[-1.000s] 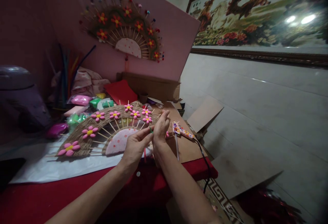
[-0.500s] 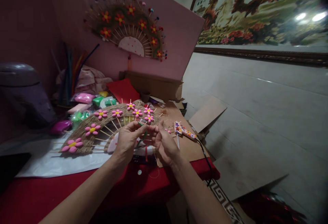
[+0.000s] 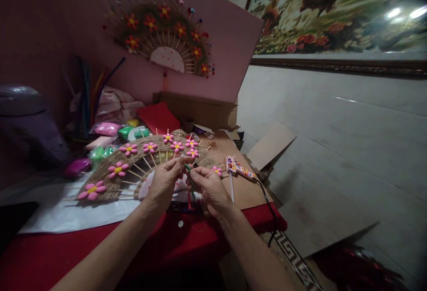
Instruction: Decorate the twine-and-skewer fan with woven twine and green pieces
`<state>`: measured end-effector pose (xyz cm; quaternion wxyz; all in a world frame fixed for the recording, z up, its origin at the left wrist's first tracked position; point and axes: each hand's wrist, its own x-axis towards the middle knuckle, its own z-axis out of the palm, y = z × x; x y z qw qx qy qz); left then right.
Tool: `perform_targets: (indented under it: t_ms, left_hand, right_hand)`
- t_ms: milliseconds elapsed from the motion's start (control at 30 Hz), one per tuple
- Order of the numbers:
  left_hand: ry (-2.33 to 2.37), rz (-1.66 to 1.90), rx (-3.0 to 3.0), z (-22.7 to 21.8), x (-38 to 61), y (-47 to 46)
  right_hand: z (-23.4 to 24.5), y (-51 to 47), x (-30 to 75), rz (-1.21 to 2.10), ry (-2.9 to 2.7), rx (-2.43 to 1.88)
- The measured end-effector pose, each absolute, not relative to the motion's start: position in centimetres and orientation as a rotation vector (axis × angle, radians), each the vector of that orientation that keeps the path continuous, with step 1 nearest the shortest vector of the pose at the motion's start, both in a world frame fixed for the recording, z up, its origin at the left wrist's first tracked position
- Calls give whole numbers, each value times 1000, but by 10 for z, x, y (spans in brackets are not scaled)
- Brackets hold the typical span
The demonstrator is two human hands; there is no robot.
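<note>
My left hand (image 3: 166, 181) and my right hand (image 3: 208, 187) meet above the near edge of a jute fan craft (image 3: 133, 166), both pinching a small green strip (image 3: 189, 169) between fingertips. The fan lies flat on white paper (image 3: 66, 213), has wooden stick ribs, a pink dotted half-circle centre and pink flowers with yellow middles (image 3: 118, 169) along its arc. One loose pink flower (image 3: 217, 170) lies just right of my right hand. A patterned glue gun (image 3: 238, 169) rests on brown cardboard to the right, its black cord running off the table.
A finished fan with red flowers (image 3: 163, 37) hangs on the pink board behind. Bags of coloured clay (image 3: 106, 129), pipe cleaners (image 3: 90, 91) and a red sheet (image 3: 159, 117) crowd the back. A grey pot (image 3: 23, 122) stands far left. Red cloth (image 3: 100, 246) covers the table.
My right hand has dropped from raised open fingers to a pinch at the green strip. My left hand moved slightly up and left, staying on the strip.
</note>
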<state>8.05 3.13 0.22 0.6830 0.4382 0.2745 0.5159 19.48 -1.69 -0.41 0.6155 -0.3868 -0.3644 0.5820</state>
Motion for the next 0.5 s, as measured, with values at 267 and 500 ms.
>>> perform_targets:
  t_ms: [267, 500]
  left_hand:
    - [590, 1137, 1054, -3, 80, 32]
    - [659, 1136, 1093, -6, 80, 34]
  right_hand:
    - [-5, -20, 196, 1406, -857, -919]
    - [-4, -22, 197, 1296, -808, -942]
